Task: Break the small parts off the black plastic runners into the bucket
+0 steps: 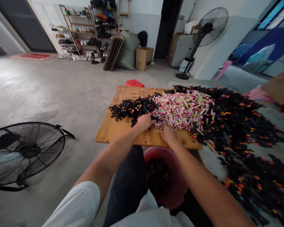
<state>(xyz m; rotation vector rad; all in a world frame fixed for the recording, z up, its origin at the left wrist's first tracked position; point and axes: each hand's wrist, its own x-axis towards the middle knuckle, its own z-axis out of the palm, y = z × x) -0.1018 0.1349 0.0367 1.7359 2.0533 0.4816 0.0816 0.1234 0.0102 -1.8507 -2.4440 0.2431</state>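
Observation:
A wooden board (113, 134) in front of me carries two heaps. On its left lie black plastic pieces (130, 108) with orange and yellow ends; right of them is a mound of small pink, white and yellow tubes (184, 107). At the near edge of the black heap, my left hand (144, 121) is closed, fingers curled in; what it grips is too small to make out. My right hand (169, 134) reaches into the near edge of the tube mound, its fingertips hidden there. Below the board, a red tub (181, 186) holds dark pieces.
A large pile of black pieces with orange ends (239, 116) spreads to the right. On the floor at left is a black fan (30, 153). Beyond the board are a red stool (134, 83), a cardboard box (144, 59), a standing fan (207, 28) and shoe racks (79, 31).

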